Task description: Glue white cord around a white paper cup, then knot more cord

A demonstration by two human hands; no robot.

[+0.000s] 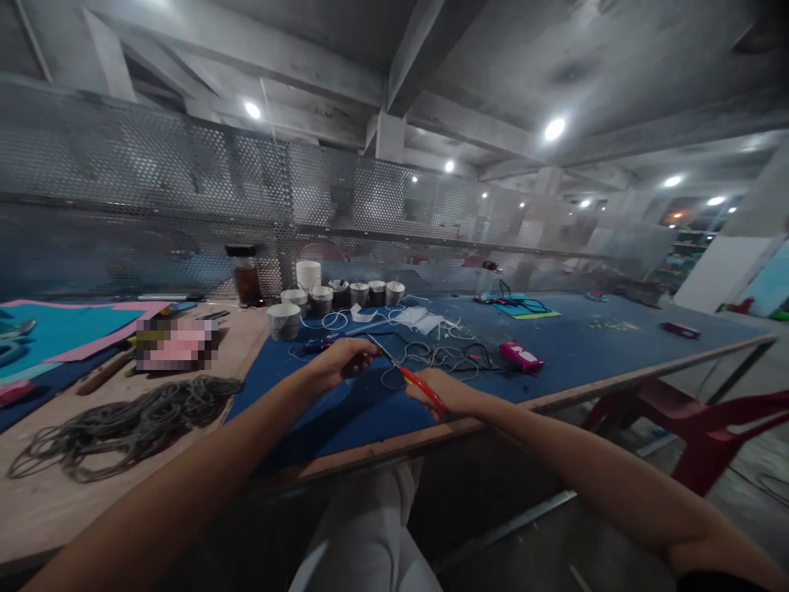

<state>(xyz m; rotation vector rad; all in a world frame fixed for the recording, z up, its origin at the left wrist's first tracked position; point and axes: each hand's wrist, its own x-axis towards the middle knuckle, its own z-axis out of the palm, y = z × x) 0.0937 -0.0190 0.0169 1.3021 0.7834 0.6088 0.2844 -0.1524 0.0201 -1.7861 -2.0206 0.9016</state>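
Observation:
Red-handled scissors (426, 390) are gripped in my right hand (449, 393), over the front part of the blue table mat. Their slim metal blades point up and left, toward my left hand (350, 362). The fingers of that left hand are closed close to the blade tips; what they pinch is too small to make out. Thin grey cord (437, 355) lies in loose loops on the mat just beyond my hands. A dark blue object (321, 343) with a cable sits behind my left hand.
Several white cups (284, 321) stand at the back, near a dark-lidded jar (247, 278). A grey cord bundle (132, 423) lies on the board at left. To the right are a magenta box (521, 358) and a red chair (696, 427). Perforated metal panels (382, 197) rise behind.

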